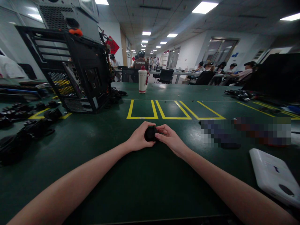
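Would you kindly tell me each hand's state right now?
Left hand: closed around a small, rounded black object.
Right hand: at its right edge; grip cannot be told.

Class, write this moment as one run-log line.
left hand: holding black object; right hand: touching its right edge; below: green table; beyond: white cup

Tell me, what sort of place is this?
Probably an electronics workroom, though I can't be sure. A computer case stands on the green table, yellow tape marks out shapes on the tabletop, and several people sit farther back.
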`<state>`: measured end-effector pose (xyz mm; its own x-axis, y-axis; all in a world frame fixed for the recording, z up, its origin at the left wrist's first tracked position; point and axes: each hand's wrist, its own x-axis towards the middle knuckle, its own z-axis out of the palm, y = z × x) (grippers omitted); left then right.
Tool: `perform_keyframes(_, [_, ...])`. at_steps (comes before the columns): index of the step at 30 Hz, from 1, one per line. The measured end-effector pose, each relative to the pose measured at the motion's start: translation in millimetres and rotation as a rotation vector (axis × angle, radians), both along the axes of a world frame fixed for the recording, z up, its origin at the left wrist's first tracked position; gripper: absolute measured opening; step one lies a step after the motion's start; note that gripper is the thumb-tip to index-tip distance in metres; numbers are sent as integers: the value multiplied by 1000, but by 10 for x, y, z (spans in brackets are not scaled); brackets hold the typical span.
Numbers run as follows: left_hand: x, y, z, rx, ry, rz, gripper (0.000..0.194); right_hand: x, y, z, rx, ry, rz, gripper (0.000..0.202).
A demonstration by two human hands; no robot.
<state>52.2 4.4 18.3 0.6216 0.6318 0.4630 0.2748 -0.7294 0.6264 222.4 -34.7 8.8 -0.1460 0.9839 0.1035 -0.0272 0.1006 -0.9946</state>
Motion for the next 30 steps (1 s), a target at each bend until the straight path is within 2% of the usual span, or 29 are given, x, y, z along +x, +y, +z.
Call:
perform_keyframes(7, [-3,3,-4,0,-13,-2,56,0,14,11,-29,16,12,35])
perform_keyframes(15, [9,15,-37,-7,-29,11,59,-2,22,-23,11,85,47,35])
perform_keyframes(22, [-1,13,-7,-8,3,-9,58,13,18,-16,-30,36,-2,28])
perform_keyframes(25, [-5,13,-5,-6,11,-10,59,24,39,-16,-44,16,-21,31])
perform_keyframes(30, [-8,8,-3,-17,0,-19,58,51,72,-26,-5,-46,29,32])
